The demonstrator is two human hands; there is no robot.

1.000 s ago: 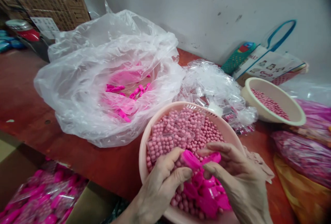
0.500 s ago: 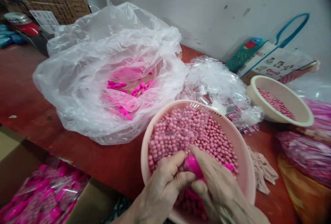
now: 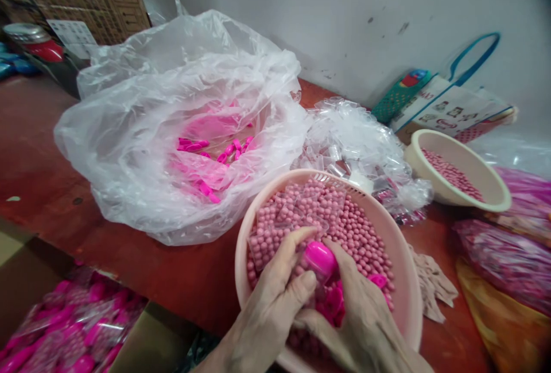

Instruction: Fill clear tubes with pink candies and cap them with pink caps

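A pale pink basket (image 3: 400, 264) full of small pink beads (image 3: 357, 235) sits at the table's near edge. Both my hands are inside it. My left hand (image 3: 275, 304) and my right hand (image 3: 365, 327) together grip a bright magenta plastic piece (image 3: 319, 258), rounded end up, over the beads. More magenta plastic pieces (image 3: 333, 304) lie between my hands. Small clear packets of beads (image 3: 275, 241) rest on the beads by my left fingers.
A large clear plastic bag (image 3: 142, 132) with magenta pieces lies to the left. A heap of small clear bags (image 3: 357, 138) sits behind the basket, and a cream bowl of beads (image 3: 495, 201) stands right. A box of packed pink items (image 3: 64, 327) is below left.
My hands closed in around the magenta piece and pressed together; its rounded end now points up. The open flap seen a second ago is out of sight.
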